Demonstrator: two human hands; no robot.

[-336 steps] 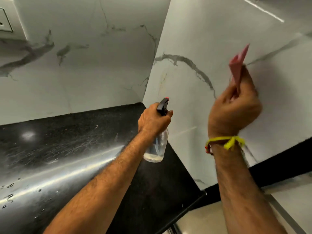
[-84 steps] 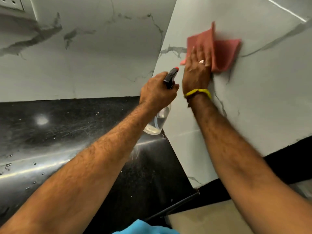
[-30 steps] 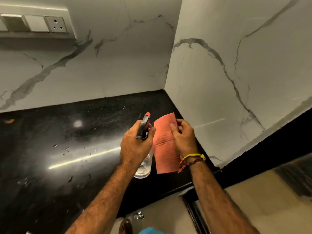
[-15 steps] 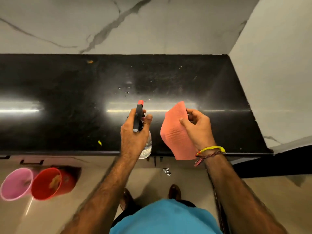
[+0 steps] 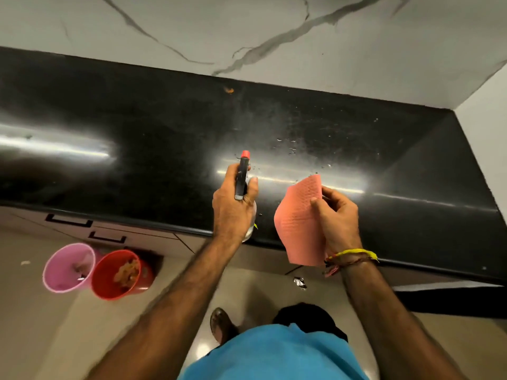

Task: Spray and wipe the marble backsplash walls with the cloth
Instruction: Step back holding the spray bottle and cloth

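Note:
My left hand [image 5: 233, 209] grips a clear spray bottle [image 5: 242, 176] with a black trigger head and a red nozzle tip, held over the front edge of the black countertop [image 5: 153, 149]. My right hand [image 5: 338, 220] pinches a folded pink cloth [image 5: 300, 223] that hangs down beside the bottle. Neither hand touches the wall. The white marble backsplash [image 5: 274, 31] with grey veins runs along the top, and a second wall panel [image 5: 491, 89] meets it at the right corner.
Water droplets and an orange speck [image 5: 228, 90] lie on the countertop. On the floor at the left stand a pink bin [image 5: 68, 267] and a red bin [image 5: 120, 274], below cabinet drawers [image 5: 107, 237]. A foil scrap [image 5: 299, 282] lies by my shoe [image 5: 219, 325].
My view has swung left and down from the right wall to the counter. The right hand came off the wall and holds the cloth in front of me, beside the bottle.

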